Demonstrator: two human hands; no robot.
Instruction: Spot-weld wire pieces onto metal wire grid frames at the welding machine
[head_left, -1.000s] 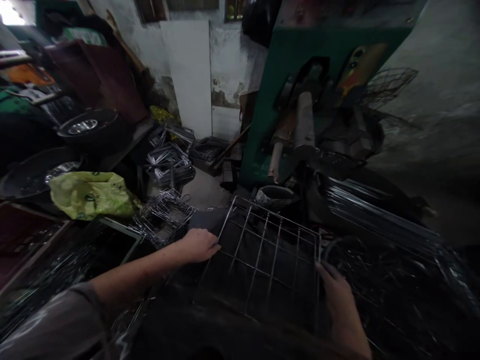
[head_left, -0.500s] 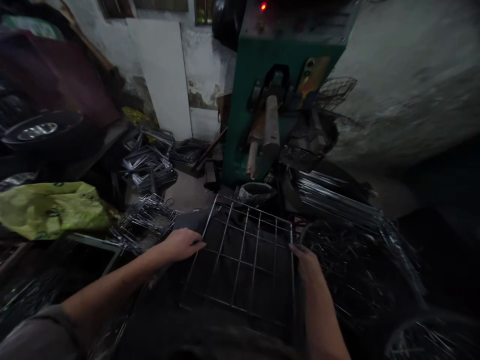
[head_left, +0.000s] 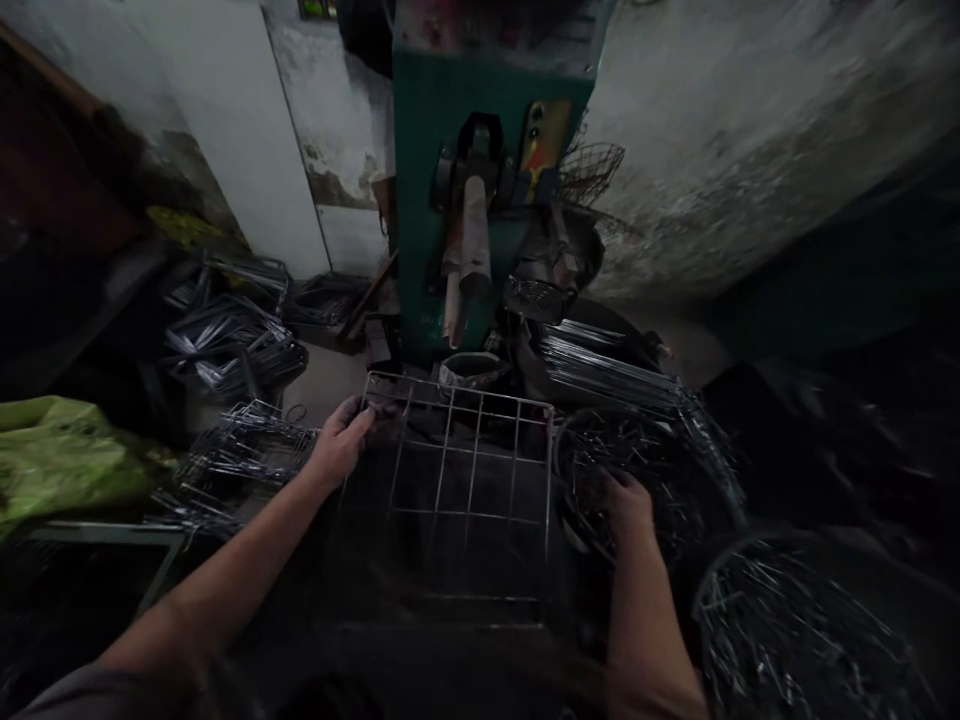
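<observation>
A rectangular wire rack [head_left: 439, 512] of crossed thin metal rods lies in front of me, tilted toward my body over a dark surface. My left hand [head_left: 346, 438] grips its far left corner, thumb on top. My right hand [head_left: 619, 497] is off the rack, to its right, reaching over a round basin of short metal wire pieces [head_left: 652, 465]. The fingers of that hand are dark and blurred, so what they hold, if anything, is hidden.
Ahead stands a green machine [head_left: 420, 130] with thick projecting electrode arms [head_left: 475, 235]. Bundled rods [head_left: 600, 360] lie right of it, and another basin of wire pieces [head_left: 802, 620] is nearer me. Wire frames [head_left: 232, 345] and a yellow-green sack [head_left: 67, 450] are at left.
My right hand has let go of the rack's right side and moved right over the basin. My left hand has shifted up to the rack's far left corner. The view has turned right.
</observation>
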